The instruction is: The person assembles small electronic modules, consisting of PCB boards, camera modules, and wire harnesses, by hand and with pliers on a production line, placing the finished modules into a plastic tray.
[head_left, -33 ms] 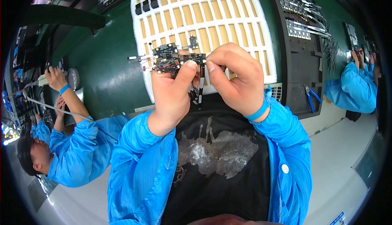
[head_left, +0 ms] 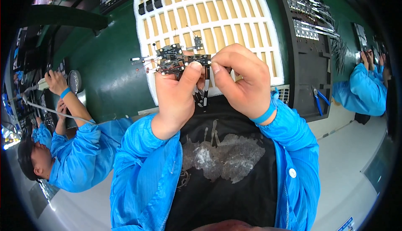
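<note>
My left hand (head_left: 176, 99) is closed around a bunch of small black circuit boards (head_left: 171, 51), its thumb pressing on the front one. Thin wires and black-and-white flat strips (head_left: 206, 89) stick out from the bunch to the left and downward. At the right end of the boards, my right hand (head_left: 243, 78) pinches with thumb and forefinger at the edge. Whatever lies between those fingertips is too small to make out. Both hands are held over the near edge of a white foam tray (head_left: 276, 59).
Several black parts (head_left: 150, 5) sit in the foam tray's far left slots. To the right, a black tray (head_left: 310, 65) holds rows of circuit boards (head_left: 305, 30) and blue-handled cutters (head_left: 320, 101). A co-worker's hand (head_left: 55, 81) grips a tool at the left, beside a round dish (head_left: 74, 81).
The co-worker's hand at the left has shifted slightly with its cable. My own hands and the boards stay where they were.
</note>
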Tool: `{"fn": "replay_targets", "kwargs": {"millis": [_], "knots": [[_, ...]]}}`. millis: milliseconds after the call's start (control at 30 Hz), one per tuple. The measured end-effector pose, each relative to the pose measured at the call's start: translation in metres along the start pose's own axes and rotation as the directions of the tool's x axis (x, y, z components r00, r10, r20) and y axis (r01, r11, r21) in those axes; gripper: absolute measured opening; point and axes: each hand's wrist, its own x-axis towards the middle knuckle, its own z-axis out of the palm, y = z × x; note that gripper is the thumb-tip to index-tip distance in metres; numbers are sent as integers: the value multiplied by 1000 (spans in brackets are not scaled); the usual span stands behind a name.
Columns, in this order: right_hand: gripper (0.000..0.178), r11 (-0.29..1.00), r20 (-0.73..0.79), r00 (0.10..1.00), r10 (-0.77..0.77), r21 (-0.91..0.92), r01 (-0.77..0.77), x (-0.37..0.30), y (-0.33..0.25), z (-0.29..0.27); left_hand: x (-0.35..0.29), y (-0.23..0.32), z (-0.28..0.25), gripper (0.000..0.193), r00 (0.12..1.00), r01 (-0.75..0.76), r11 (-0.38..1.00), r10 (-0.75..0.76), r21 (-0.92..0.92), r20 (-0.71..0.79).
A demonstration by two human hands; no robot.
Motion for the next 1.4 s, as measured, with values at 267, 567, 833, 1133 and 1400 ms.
{"fn": "replay_targets", "kwargs": {"millis": [267,567,833,1133,1400], "knots": [[4,997,59,997,-47,-62,51,5,0,-5,1,3,0,11,1000,26,1000,-26,17,-7],[6,994,177,978,107,11,-111,7,-3,-16,1,7,0,7,998,67,997,-66,44,-12],[2,988,231,966,115,71,-135,14,-4,-24,4,15,3,3,995,85,990,-90,116,37],[7,963,209,953,218,111,-245,16,-3,-24,10,14,4,3,992,97,989,-105,108,70],[6,936,276,926,259,164,-310,15,-4,-25,16,23,2,2,983,125,976,-146,176,111]]}}
